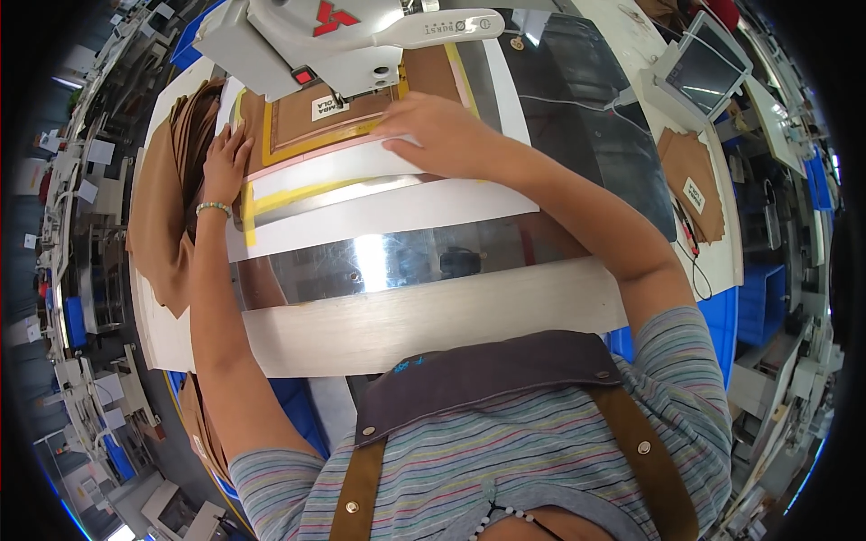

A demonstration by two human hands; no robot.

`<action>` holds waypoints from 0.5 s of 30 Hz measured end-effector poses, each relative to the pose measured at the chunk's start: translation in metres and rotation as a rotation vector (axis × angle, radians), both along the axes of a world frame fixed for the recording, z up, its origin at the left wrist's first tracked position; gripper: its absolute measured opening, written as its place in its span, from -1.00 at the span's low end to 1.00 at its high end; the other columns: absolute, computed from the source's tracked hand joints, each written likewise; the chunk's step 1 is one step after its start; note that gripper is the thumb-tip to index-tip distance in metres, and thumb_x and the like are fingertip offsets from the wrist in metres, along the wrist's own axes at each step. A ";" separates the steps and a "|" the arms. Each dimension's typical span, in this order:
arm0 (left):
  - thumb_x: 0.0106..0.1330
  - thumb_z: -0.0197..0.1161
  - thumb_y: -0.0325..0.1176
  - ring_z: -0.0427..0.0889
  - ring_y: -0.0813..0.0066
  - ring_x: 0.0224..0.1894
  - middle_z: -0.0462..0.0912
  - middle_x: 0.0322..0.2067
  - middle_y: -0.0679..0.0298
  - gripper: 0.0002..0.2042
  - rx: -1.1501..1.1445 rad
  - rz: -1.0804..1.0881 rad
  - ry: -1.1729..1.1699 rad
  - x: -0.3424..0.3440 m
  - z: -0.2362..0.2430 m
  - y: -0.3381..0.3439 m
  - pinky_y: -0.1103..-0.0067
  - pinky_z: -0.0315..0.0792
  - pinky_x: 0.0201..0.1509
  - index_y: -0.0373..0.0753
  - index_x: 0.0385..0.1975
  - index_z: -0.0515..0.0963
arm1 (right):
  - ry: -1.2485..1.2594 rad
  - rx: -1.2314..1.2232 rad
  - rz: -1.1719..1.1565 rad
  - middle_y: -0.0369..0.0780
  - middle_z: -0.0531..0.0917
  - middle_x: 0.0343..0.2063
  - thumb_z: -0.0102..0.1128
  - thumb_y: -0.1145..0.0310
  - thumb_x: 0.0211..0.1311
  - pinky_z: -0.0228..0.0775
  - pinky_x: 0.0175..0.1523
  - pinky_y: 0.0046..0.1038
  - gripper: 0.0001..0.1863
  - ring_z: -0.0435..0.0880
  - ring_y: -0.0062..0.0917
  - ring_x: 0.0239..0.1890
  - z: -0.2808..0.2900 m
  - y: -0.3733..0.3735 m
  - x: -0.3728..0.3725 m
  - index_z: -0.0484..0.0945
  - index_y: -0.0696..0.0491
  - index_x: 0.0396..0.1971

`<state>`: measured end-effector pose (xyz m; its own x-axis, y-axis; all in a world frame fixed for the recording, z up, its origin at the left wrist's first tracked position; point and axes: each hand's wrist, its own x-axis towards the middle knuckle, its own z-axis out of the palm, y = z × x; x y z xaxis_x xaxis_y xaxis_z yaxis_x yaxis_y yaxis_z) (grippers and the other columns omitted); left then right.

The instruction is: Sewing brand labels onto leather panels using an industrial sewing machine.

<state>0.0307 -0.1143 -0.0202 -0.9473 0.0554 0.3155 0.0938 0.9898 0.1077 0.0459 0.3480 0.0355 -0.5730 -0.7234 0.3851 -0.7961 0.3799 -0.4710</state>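
White sewing machine (281,45) partly beyond the upper edge, brown fabric (293,114) partly hidden beneath.

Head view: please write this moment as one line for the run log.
left hand: between stack and yellow frame; right hand: at frame's right side; panel: inside frame, label on top; machine: above panel

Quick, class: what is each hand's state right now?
Left hand: open, beside the brown fabric stack.
Right hand: partly curled near the yellow frame; grip unclear.

Down we look from the wearer's head, fisheye-wide and close, striped shirt (505,442) at the bottom, counter (433,334) ahead, sewing machine (280,50) up top
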 end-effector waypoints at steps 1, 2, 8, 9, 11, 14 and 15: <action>0.56 0.24 -0.04 0.42 -0.06 0.47 0.45 0.47 -0.02 -0.52 0.047 -0.011 -0.006 -0.001 0.000 0.002 0.21 0.30 0.55 0.03 0.42 0.57 | 0.051 -0.019 0.024 -0.13 0.74 0.02 0.19 0.32 0.44 0.47 0.31 -0.19 -0.71 0.61 -0.23 0.21 -0.003 -0.014 0.002 0.75 0.11 0.00; 0.56 0.24 -0.04 0.42 -0.06 0.47 0.45 0.47 -0.02 -0.52 0.046 -0.007 -0.006 -0.002 0.000 0.003 0.21 0.30 0.55 0.03 0.42 0.57 | 0.051 -0.020 0.028 -0.13 0.74 0.02 0.19 0.32 0.44 0.47 0.31 -0.19 -0.71 0.61 -0.23 0.21 -0.005 -0.026 0.004 0.75 0.11 0.00; 0.40 0.49 -0.15 0.32 0.06 0.57 0.39 0.51 -0.03 -0.57 0.638 -0.078 -0.033 0.002 -0.012 0.018 0.29 0.20 0.62 -0.12 0.22 0.71 | 0.361 0.188 0.059 -0.16 0.67 0.25 0.28 0.35 0.39 0.43 0.39 -0.20 -0.62 0.58 -0.26 0.31 -0.027 -0.035 0.023 0.69 0.14 0.15; 0.37 0.52 -0.21 0.27 0.10 0.60 0.36 0.53 -0.03 -0.66 0.698 -0.097 -0.053 -0.002 -0.007 0.038 0.31 0.15 0.64 -0.19 0.07 0.73 | 0.365 0.159 0.032 -0.16 0.65 0.28 0.27 0.36 0.41 0.42 0.42 -0.22 -0.61 0.56 -0.27 0.34 -0.025 -0.017 0.026 0.67 0.16 0.17; 0.36 0.52 -0.17 0.29 0.09 0.59 0.37 0.52 -0.03 -0.68 0.705 -0.095 -0.068 -0.003 -0.001 0.053 0.30 0.16 0.63 -0.19 0.00 0.74 | 0.374 0.126 0.021 -0.16 0.63 0.32 0.26 0.37 0.42 0.41 0.45 -0.24 -0.60 0.54 -0.28 0.38 -0.028 0.010 0.027 0.65 0.17 0.19; 0.33 0.52 -0.06 0.33 0.05 0.56 0.39 0.51 -0.03 -0.66 0.633 -0.052 -0.058 -0.007 0.001 0.083 0.27 0.20 0.60 -0.21 -0.13 0.74 | 0.322 0.155 0.009 -0.15 0.63 0.31 0.24 0.39 0.45 0.40 0.48 -0.27 -0.61 0.53 -0.28 0.41 -0.037 0.042 0.026 0.64 0.15 0.21; 0.32 0.51 0.01 0.35 0.02 0.55 0.40 0.50 -0.02 -0.62 0.555 -0.008 -0.034 -0.008 0.001 0.095 0.25 0.22 0.57 -0.22 -0.20 0.75 | 0.271 0.144 0.031 -0.15 0.63 0.32 0.23 0.41 0.46 0.40 0.48 -0.27 -0.62 0.53 -0.28 0.41 -0.036 0.048 0.027 0.65 0.14 0.20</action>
